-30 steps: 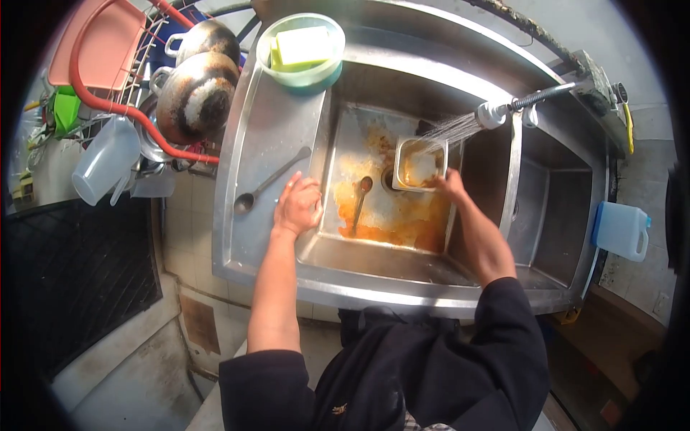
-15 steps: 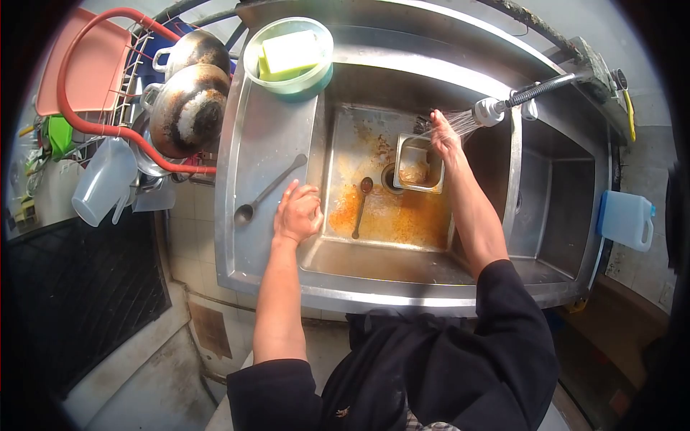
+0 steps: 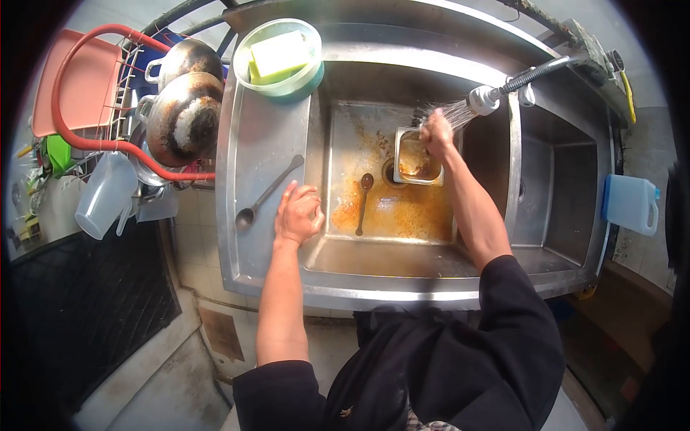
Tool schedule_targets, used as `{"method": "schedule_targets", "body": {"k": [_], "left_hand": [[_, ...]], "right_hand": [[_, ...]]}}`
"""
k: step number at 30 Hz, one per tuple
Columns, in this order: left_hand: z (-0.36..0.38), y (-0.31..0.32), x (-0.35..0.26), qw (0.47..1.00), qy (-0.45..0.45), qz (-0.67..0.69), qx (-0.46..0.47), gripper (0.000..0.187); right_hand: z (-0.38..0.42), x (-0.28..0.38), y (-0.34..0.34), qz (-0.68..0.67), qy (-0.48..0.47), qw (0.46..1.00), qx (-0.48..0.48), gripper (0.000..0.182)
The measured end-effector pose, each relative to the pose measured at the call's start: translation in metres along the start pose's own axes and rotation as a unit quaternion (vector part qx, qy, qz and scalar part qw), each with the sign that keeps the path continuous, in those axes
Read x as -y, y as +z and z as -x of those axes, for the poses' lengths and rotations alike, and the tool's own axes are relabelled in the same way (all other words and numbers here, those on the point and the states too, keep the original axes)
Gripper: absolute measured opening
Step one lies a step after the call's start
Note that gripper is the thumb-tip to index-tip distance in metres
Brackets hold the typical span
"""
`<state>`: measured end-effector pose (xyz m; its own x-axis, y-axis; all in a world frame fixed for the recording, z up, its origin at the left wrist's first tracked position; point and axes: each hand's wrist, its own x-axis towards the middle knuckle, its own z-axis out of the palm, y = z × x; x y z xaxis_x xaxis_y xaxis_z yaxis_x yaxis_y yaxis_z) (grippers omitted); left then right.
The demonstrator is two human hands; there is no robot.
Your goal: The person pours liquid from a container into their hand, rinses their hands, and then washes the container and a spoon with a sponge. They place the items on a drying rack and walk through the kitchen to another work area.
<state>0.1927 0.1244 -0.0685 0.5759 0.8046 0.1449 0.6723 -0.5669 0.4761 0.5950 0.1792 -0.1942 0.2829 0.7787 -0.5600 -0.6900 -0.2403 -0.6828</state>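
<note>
My right hand (image 3: 436, 134) is in the running water from a white spray head (image 3: 483, 100), above the right side of a small square metal pan (image 3: 399, 159). Its fingers look curled, slightly blurred, and the palm is hidden. Wet brownish residue lies in the pan. My left hand (image 3: 300, 215), fingers curled inward, rests at the left edge of the sink basin (image 3: 374, 258); whatever its palm may hold is hidden. Close to it, a long-handled spoon (image 3: 269, 192) lies on the steel drainboard (image 3: 251, 144). A smaller dark spoon (image 3: 363, 205) lies on the basin floor.
Orange-brown stains spread over the basin floor. A round tub (image 3: 287, 85) with a pale green-and-white block stands at the back left. Blackened pots (image 3: 185, 118) and a clear jug (image 3: 108, 190) are by the red-edged rack (image 3: 65, 122). A blue jug (image 3: 631, 205) stands right of the second basin (image 3: 560, 201).
My right hand has moved slightly down and left under the spray, and its fingers have curled in. The left hand keeps its place. The view has shifted a little.
</note>
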Motion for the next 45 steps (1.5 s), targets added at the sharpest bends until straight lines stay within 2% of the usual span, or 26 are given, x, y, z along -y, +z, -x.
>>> {"method": "schedule_targets", "body": {"k": [1, 2, 3, 4, 5, 6, 8, 11, 14, 16, 18, 20, 23, 24, 28, 30, 32, 34, 35, 37, 38, 40, 41, 42, 44, 45], "left_hand": [[-0.001, 0.001, 0.0, 1.0, 0.0, 0.001, -0.005, 0.003], [-0.001, 0.001, -0.001, 1.0, -0.001, 0.0, -0.004, 0.003], [-0.001, 0.001, -0.001, 1.0, -0.001, -0.003, 0.0, 0.004], [-0.001, 0.0, 0.0, 1.0, 0.0, -0.006, 0.004, 0.004], [-0.002, -0.001, 0.001, 1.0, -0.002, -0.008, 0.004, 0.004], [-0.002, 0.0, 0.002, 1.0, -0.001, -0.008, 0.005, 0.005], [-0.001, 0.0, 0.001, 1.0, 0.0, -0.004, 0.01, 0.005], [-0.003, 0.0, 0.0, 1.0, 0.0, -0.007, 0.013, 0.006], [-0.002, 0.0, 0.0, 1.0, -0.007, -0.004, 0.005, 0.006], [-0.002, 0.0, 0.0, 1.0, -0.004, -0.006, 0.005, 0.006], [-0.001, 0.0, -0.001, 1.0, -0.003, -0.007, 0.006, 0.005], [-0.002, -0.001, 0.001, 1.0, 0.002, -0.012, 0.005, 0.005], [-0.002, 0.0, 0.001, 1.0, -0.003, -0.012, 0.005, 0.006], [-0.002, 0.001, 0.0, 1.0, -0.003, -0.012, 0.005, 0.006], [-0.005, -0.001, 0.002, 1.0, 0.003, -0.012, 0.014, 0.006], [-0.003, 0.001, 0.0, 1.0, -0.004, -0.008, 0.014, 0.006], [-0.005, -0.002, 0.0, 1.0, -0.003, -0.006, 0.018, 0.007], [-0.006, 0.0, 0.001, 1.0, -0.007, -0.003, 0.016, 0.007], [-0.006, 0.0, 0.002, 1.0, -0.009, -0.003, 0.014, 0.007], [-0.006, 0.0, 0.002, 1.0, -0.015, 0.0, 0.015, 0.008], [-0.007, 0.0, 0.003, 1.0, -0.015, 0.004, 0.01, 0.008], [-0.008, 0.001, 0.003, 1.0, -0.014, 0.0, 0.015, 0.008], [-0.008, 0.0, 0.004, 1.0, -0.009, -0.006, 0.02, 0.009], [-0.01, -0.001, 0.004, 1.0, -0.011, -0.009, 0.019, 0.009], [-0.011, -0.003, 0.004, 1.0, -0.013, 0.002, 0.026, 0.009], [-0.01, -0.001, 0.005, 1.0, -0.013, -0.002, 0.025, 0.01]], "right_hand": [[0.013, -0.013, -0.006, 0.401, -0.101, 0.91, 0.008, 0.026], [0.012, -0.044, -0.023, 0.606, -0.272, 0.748, 0.005, 0.024], [0.022, -0.061, -0.036, 0.633, -0.193, 0.744, 0.09, 0.029], [0.019, -0.086, -0.053, 0.763, -0.111, 0.627, 0.107, 0.04], [0.036, -0.095, -0.049, 0.757, 0.0, 0.634, 0.16, 0.048], [0.07, -0.098, -0.033, 0.806, -0.077, 0.581, 0.084, 0.044], [0.065, -0.128, -0.051, 0.805, -0.099, 0.584, 0.036, 0.034], [0.071, -0.121, -0.053, 0.644, -0.219, 0.73, 0.072, 0.014], [0.08, -0.093, -0.045, 0.62, -0.346, 0.703, -0.019, 0.021], [0.078, -0.078, -0.043, 0.622, -0.383, 0.618, -0.29, 0.037], [0.045, -0.103, -0.087, 0.597, -0.074, 0.7, -0.384, 0.041], [0.041, -0.106, -0.104, 0.663, -0.053, 0.733, -0.142, 0.035], [0.022, -0.094, -0.102, 0.489, -0.028, 0.853, -0.179, 0.032], [0.016, -0.102, -0.107, 0.489, -0.028, 0.853, -0.179, 0.032], [0.012, -0.11, -0.1, 0.562, -0.108, 0.807, -0.149, 0.028], [0.016, -0.101, -0.09, 0.48, -0.038, 0.826, -0.293, 0.034], [0.029, -0.095, -0.069, 0.509, -0.017, 0.797, -0.325, 0.047], [0.041, -0.094, -0.052, 0.614, -0.351, 0.661, -0.251, 0.069], [0.045, -0.081, -0.034, 0.615, -0.348, 0.662, -0.248, 0.069], [0.054, -0.053, -0.003, 0.791, -0.11, 0.59, 0.123, 0.085], [0.046, -0.055, -0.004, 0.791, -0.106, 0.59, 0.126, 0.085], [0.023, -0.056, -0.005, 0.929, -0.001, 0.335, 0.155, 0.096], [0.004, -0.078, -0.037, 0.938, -0.101, 0.298, 0.144, 0.072], [-0.001, -0.075, -0.03, 0.937, -0.104, 0.3, 0.146, 0.072], [-0.009, -0.073, -0.021, 0.883, 0.087, 0.387, 0.249, 0.041], [-0.006, -0.078, -0.021, 0.854, 0.042, 0.478, 0.201, 0.023]]}}
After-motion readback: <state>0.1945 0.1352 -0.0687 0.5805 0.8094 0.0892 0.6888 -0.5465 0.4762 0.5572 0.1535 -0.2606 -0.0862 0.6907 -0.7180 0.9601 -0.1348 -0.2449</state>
